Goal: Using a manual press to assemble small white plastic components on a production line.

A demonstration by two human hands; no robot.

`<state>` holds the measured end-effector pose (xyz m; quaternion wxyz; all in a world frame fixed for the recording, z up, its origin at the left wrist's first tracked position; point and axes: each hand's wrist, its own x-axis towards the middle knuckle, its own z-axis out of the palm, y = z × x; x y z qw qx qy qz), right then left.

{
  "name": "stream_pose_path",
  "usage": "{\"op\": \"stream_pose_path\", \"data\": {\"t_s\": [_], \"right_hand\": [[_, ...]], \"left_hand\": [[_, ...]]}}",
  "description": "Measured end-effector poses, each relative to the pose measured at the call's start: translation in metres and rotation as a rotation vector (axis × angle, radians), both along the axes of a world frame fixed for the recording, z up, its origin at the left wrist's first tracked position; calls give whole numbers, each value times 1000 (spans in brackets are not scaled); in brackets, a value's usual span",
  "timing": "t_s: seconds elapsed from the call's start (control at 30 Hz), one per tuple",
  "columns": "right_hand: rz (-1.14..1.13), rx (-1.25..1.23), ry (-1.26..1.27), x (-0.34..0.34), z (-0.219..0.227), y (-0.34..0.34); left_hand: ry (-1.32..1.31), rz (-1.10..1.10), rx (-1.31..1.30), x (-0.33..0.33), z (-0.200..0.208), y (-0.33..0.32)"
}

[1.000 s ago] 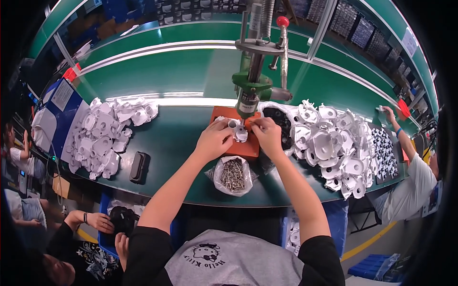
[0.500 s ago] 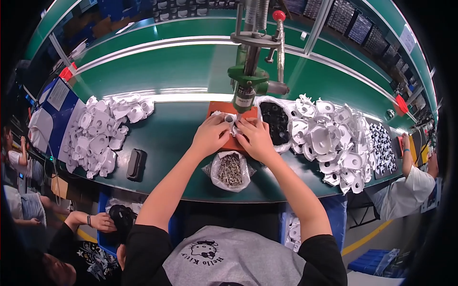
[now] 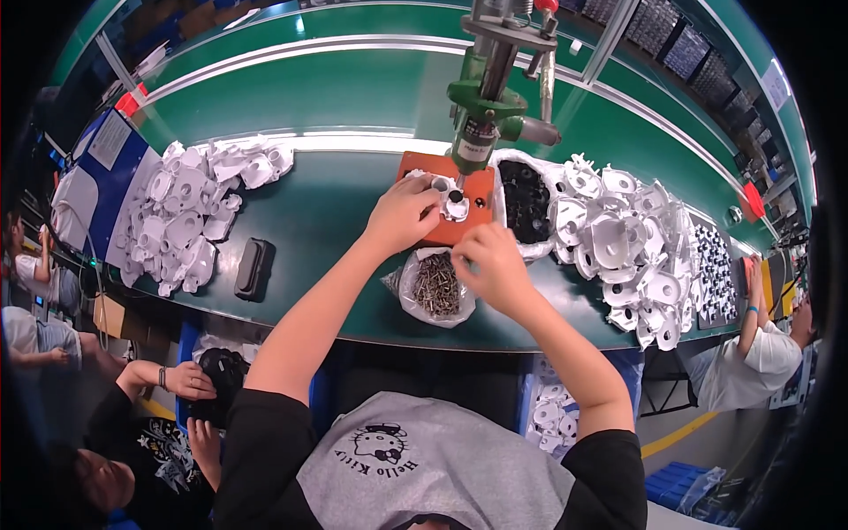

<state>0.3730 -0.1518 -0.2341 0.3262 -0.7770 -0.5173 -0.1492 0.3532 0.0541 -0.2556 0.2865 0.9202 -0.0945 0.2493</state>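
Note:
My left hand [image 3: 406,215] grips a white plastic part [image 3: 458,210] at its left side, holding it on an orange base plate [image 3: 480,187]. A round black piece [image 3: 456,196] sits in the white part. Directly above stands a green bench press [image 3: 477,132], its thin tip just over the part. My right hand [image 3: 492,265] is off the part, at the right rim of a clear plastic bag of small metal screws or pins [image 3: 435,287]. Its fingers are curled together; whatever may be between them is too small to make out.
Piles of white plastic parts lie left [image 3: 181,216] and right [image 3: 614,238] on the green table. A bag of black pieces [image 3: 526,201] stands right of the base plate. A black case [image 3: 255,269] lies at left. Co-workers [image 3: 760,344] are at both sides.
My right hand has left the white part and moved down toward me to the bag of metal pieces. The left hand stays on the part. The whole view has shifted slightly.

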Motion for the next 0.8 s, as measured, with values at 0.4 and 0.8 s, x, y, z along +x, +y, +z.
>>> {"op": "stream_pose_path", "data": {"t_s": [0.4, 0.8], "right_hand": [[218, -225, -115, -26, -5, 1], [205, -287, -251, -31, -7, 9]], "left_hand": [[-14, -1, -33, -2, 2, -2], [-23, 1, -35, -1, 0, -1]]}}
